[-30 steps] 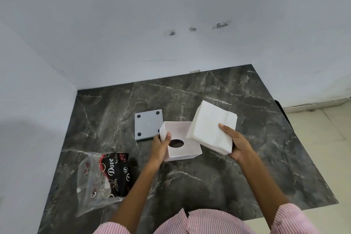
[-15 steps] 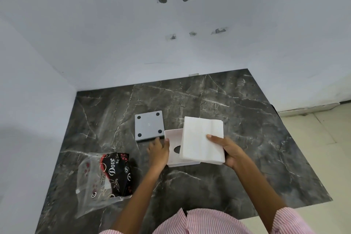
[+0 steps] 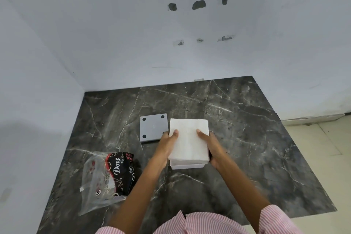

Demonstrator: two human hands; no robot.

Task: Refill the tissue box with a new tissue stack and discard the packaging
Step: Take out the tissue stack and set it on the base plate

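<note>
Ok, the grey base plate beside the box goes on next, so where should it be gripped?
Grip the grey base plate by its left and far edges, coming from the left. It lies flat on the marble table, so only its thin edges offer a hold. Its near right corner is crowded by the left hand, which holds the tissue stack over the white box.

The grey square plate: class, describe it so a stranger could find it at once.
On the dark marble table, look just left of the white tissue stack. The grey square plate lies flat there, alone in showing black dots at its corners.
</note>
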